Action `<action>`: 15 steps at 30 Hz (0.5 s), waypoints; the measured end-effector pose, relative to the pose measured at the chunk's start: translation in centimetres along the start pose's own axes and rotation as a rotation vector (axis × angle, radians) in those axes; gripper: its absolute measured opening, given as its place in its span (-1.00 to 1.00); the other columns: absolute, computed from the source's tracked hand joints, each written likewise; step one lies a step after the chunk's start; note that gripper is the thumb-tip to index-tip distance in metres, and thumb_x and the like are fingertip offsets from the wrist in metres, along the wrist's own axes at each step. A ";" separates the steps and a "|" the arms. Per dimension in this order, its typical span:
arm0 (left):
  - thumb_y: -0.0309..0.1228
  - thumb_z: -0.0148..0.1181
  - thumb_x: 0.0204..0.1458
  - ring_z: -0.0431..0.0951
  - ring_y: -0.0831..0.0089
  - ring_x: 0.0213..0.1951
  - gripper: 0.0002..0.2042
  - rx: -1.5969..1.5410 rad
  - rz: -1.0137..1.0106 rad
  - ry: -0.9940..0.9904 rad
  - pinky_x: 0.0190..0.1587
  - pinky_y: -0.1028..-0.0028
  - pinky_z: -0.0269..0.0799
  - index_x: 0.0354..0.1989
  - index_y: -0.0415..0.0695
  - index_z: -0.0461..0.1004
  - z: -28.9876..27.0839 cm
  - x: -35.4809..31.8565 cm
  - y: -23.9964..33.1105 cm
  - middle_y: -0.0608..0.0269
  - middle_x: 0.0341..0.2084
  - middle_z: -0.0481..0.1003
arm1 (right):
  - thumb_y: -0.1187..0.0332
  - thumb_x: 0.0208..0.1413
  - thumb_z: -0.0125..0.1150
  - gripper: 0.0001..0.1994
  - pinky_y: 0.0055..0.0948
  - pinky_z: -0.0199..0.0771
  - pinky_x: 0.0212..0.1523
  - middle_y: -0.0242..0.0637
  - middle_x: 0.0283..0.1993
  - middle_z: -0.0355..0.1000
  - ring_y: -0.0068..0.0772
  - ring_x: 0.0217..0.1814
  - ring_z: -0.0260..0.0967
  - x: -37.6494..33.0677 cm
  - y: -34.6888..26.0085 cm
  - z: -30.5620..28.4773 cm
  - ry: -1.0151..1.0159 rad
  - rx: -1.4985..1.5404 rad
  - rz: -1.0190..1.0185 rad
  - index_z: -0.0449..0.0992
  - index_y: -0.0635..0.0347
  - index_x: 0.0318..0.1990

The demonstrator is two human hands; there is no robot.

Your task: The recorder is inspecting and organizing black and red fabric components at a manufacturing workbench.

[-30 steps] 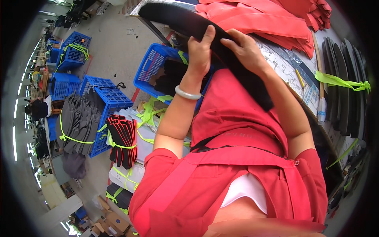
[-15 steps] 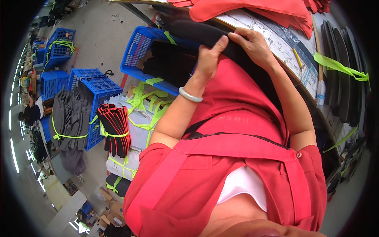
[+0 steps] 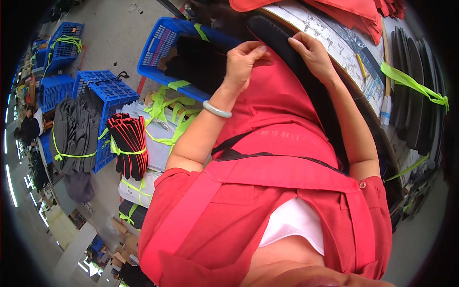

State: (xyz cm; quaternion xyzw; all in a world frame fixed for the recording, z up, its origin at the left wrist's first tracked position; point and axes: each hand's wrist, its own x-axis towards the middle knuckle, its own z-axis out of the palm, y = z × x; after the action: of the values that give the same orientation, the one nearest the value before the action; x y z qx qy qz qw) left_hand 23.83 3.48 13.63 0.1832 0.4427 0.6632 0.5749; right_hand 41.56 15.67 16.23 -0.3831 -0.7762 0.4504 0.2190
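A long, curved black piece of material (image 3: 272,36) with a ribbed surface lies along the table edge, over my red apron (image 3: 282,103). My right hand (image 3: 311,55) grips its edge, thumb on top and fingers curled. To the left, my left hand (image 3: 241,64) is raised over the apron, apart from the black piece. Its thumb and fingers are pinched together; whatever is between them is too small to tell. A pale bangle (image 3: 216,109) circles my left wrist. Beyond that hand, a blue crate (image 3: 152,50) holds black pieces (image 3: 196,60).
Red pieces (image 3: 330,16) lie on the worn white table (image 3: 299,21), near a yellow pencil-like stick (image 3: 361,66). Dark curved pieces tied with a green strip (image 3: 416,83) stand at right. Bundled grey pieces (image 3: 74,129), red-edged black pieces (image 3: 128,146) and another blue crate (image 3: 103,93) are at left.
My left hand has let go of the black piece and moved left. The black piece now shows its rounded end near the table edge. My right hand has shifted slightly and stays on its edge.
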 end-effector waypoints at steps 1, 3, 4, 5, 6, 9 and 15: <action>-0.51 0.16 0.11 0.62 0.31 -0.36 -0.89 -0.114 0.035 0.001 -0.24 0.35 0.62 -0.24 -0.28 0.50 0.8 -0.3 0.0 0.17 -0.42 0.56 | 0.21 0.22 0.11 -0.75 -0.52 0.32 -0.36 -0.33 -0.53 0.36 -0.59 -0.44 0.27 0.1 -1.0 0.2 0.052 -0.087 -0.056 0.49 0.24 -0.28; -0.52 0.16 0.11 0.61 0.35 -0.30 -0.90 -0.300 0.057 -0.027 -0.14 0.38 0.58 -0.24 -0.28 0.49 0.8 -0.3 0.2 0.15 -0.37 0.56 | 0.21 0.21 0.12 -0.75 -0.51 0.32 -0.37 -0.30 -0.53 0.37 -0.58 -0.45 0.28 -0.3 -2.5 -0.1 0.080 -0.176 -0.129 0.49 0.24 -0.28; -0.52 0.16 0.11 0.61 0.35 -0.30 -0.90 -0.303 0.057 -0.028 -0.14 0.38 0.58 -0.24 -0.28 0.49 0.5 -0.3 0.4 0.15 -0.37 0.56 | 0.21 0.21 0.12 -0.75 -0.51 0.32 -0.38 -0.27 -0.53 0.37 -0.56 -0.46 0.28 -0.5 -2.8 -0.2 0.112 -0.266 -0.203 0.50 0.24 -0.27; -0.53 0.17 0.10 0.60 0.37 -0.28 -0.89 -0.131 0.116 -0.028 -0.13 0.40 0.57 -0.23 -0.29 0.50 0.3 -0.2 0.6 0.14 -0.34 0.57 | 0.22 0.22 0.11 -0.76 -0.54 0.31 -0.36 -0.35 -0.53 0.38 -0.60 -0.43 0.29 -0.7 -2.5 -0.2 0.078 -0.304 -0.220 0.49 0.25 -0.29; -0.53 0.19 0.10 0.59 0.39 -0.25 -0.87 0.039 0.174 -0.024 -0.12 0.41 0.56 -0.22 -0.30 0.50 0.2 -0.3 0.6 0.13 -0.31 0.57 | 0.22 0.22 0.11 -0.76 -0.54 0.31 -0.36 -0.35 -0.53 0.38 -0.60 -0.43 0.29 -0.9 -2.2 -0.2 0.073 -0.307 -0.220 0.49 0.25 -0.29; -0.52 0.22 0.09 0.59 0.42 -0.27 -0.83 -0.009 0.177 -0.028 -0.11 0.46 0.55 -0.19 -0.34 0.50 0.3 -0.1 0.0 0.11 -0.27 0.57 | 0.21 0.24 0.08 -0.74 -0.57 0.31 -0.28 -0.49 -0.46 0.38 -0.66 -0.32 0.30 -1.1 -1.5 -0.8 -0.192 0.074 0.077 0.48 0.26 -0.30; -0.53 0.27 0.04 0.50 0.64 -0.36 -0.85 0.043 0.150 -0.080 -0.27 0.63 0.45 -0.22 -0.29 0.57 2.0 -0.5 -2.7 0.30 -0.39 0.57 | 0.18 0.25 0.07 -0.72 -0.57 0.31 -0.29 -0.44 -0.46 0.36 -0.66 -0.35 0.26 0.0 -2.7 1.5 -0.166 -0.017 -0.125 0.47 0.26 -0.25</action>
State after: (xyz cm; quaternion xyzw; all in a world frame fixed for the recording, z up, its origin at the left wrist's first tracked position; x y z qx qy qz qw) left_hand 27.11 3.60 12.67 0.2546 0.4185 0.6871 0.5367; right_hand 39.43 14.07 17.84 -0.2973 -0.8177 0.4596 0.1784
